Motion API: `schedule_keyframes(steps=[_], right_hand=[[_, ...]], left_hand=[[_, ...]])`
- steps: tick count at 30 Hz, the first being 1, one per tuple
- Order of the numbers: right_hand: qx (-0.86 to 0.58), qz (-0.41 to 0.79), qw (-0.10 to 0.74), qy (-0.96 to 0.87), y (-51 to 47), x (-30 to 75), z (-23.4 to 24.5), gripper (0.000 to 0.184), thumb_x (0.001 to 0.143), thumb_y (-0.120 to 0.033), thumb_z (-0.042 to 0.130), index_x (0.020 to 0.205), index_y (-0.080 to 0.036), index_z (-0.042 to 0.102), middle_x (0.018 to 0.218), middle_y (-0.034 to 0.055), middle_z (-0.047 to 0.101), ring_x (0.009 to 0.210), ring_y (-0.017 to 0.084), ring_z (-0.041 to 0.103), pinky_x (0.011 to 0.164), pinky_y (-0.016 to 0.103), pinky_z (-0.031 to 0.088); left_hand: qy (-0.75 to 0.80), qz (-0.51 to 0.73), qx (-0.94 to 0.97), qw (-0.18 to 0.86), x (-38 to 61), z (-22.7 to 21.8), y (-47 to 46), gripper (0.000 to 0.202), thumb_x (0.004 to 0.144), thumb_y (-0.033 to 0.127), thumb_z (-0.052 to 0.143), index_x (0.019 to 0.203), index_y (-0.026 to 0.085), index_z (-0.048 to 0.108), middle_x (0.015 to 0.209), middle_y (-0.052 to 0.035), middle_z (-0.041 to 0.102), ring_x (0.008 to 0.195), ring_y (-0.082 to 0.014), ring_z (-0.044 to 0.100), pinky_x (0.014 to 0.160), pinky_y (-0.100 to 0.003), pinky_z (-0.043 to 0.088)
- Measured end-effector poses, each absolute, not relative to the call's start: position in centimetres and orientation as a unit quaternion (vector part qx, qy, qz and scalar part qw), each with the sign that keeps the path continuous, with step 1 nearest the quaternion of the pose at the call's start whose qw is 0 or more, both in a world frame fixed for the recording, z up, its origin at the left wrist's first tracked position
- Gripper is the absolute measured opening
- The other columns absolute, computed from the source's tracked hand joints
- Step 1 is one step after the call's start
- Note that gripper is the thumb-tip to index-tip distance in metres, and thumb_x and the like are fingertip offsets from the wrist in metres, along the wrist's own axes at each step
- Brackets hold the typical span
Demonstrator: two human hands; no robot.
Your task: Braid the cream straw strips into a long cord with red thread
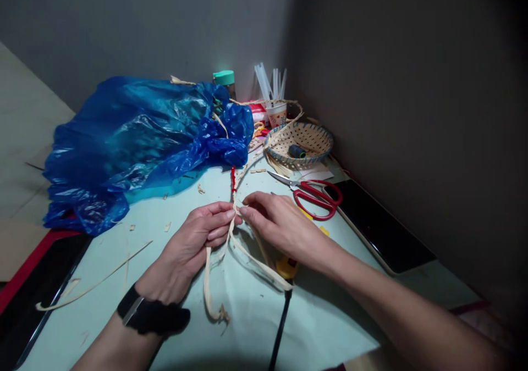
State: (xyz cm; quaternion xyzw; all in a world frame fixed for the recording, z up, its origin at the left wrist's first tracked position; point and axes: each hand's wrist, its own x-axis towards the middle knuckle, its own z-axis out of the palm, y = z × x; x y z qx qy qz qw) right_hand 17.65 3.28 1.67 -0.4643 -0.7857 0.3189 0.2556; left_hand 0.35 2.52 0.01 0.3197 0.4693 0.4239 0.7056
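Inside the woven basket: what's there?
A dark spool lies inside the woven basket. The patch of basket floor directly under the spool is covered, and anything low behind the near rim can't be seen from this angle.

The one camera sits on the person's head and looks forward and down over the pale green, flat counter [330,316]. It is quite near: the bare fingers [218,221] appear close to the middle, and the two bare forearms [396,299] enter from below. At the top, the view reaches up to the plain grey wall [185,19] behind.
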Motion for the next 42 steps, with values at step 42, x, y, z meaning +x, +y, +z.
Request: schedule_keyframes(steps=[42], right_hand=[[-0.426, 0.449, 0.279, -0.734, 4.0, 17.4, 0.2, 0.025, 0.082, -0.019, 0.046, 0.063, -0.015, 0.061, 0.055, -0.0035, 0.054, 0.053, 0.008, 0.042, 0.051, 0.020, 0.028]], left_hand=[[0.638, 0.238, 0.672, 0.291, 1.6, 3.0, -0.4, 0.026, 0.085, 0.035, 0.049, 0.069, 0.021, 0.064, 0.058, -0.0004, 0.063, 0.045, -0.0132, 0.048, 0.049, -0.025, 0.031]])
